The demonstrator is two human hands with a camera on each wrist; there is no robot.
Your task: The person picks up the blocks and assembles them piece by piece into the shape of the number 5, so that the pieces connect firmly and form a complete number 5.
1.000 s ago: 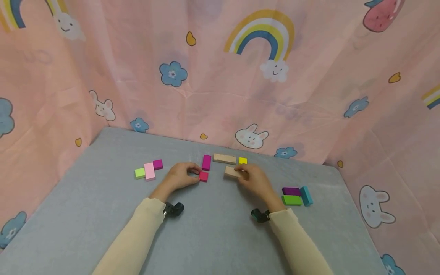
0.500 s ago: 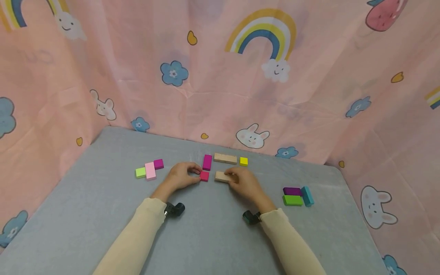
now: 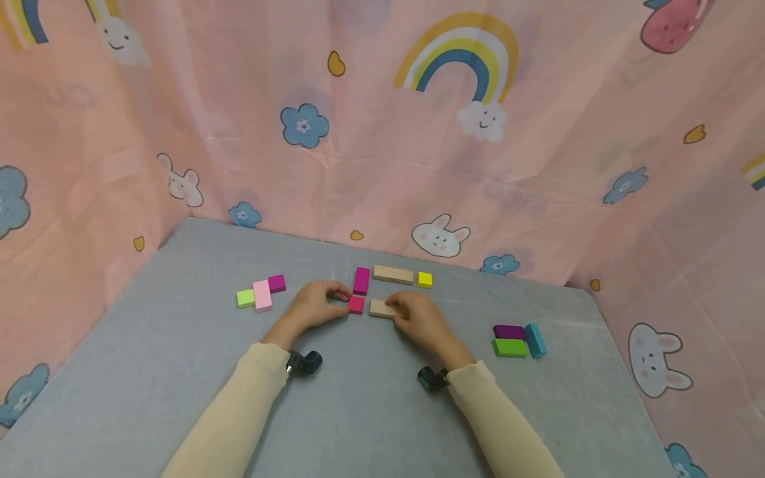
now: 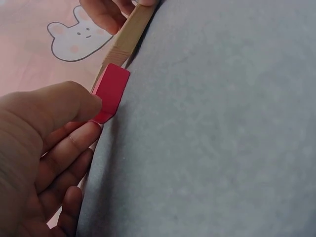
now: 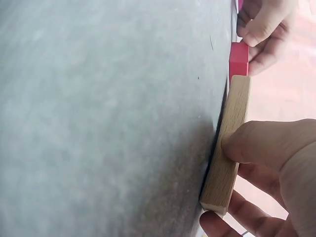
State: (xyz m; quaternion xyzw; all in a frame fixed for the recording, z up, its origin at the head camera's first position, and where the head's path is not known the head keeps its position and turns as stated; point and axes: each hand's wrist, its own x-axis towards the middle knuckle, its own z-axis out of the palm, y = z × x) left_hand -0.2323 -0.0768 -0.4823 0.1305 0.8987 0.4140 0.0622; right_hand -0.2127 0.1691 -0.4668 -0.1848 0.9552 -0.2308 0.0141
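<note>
My left hand [image 3: 313,305] pinches a small red block [image 3: 356,305] between thumb and fingers on the grey table; the left wrist view shows the thumb on the block's side [image 4: 112,91]. To its right, my right hand [image 3: 424,323] grips a plain wooden block [image 3: 380,308], whose right end is hidden under the fingers in the head view. A narrow gap separates the two held blocks in the head view. Just behind the red block lies a magenta block [image 3: 361,281]. Another plain wooden block [image 3: 392,275] and a yellow block [image 3: 425,279] lie farther back.
At left, a light green block [image 3: 245,299], a pink block [image 3: 262,295] and a purple block [image 3: 277,283] sit together. At right are a dark purple block [image 3: 509,332], a green block [image 3: 510,348] and a teal block [image 3: 535,340]. A pink curtain [image 3: 358,179] hangs behind the table.
My right hand has moved left with the wooden block, bringing it closer to the red block. My left hand has stayed on the red block.
</note>
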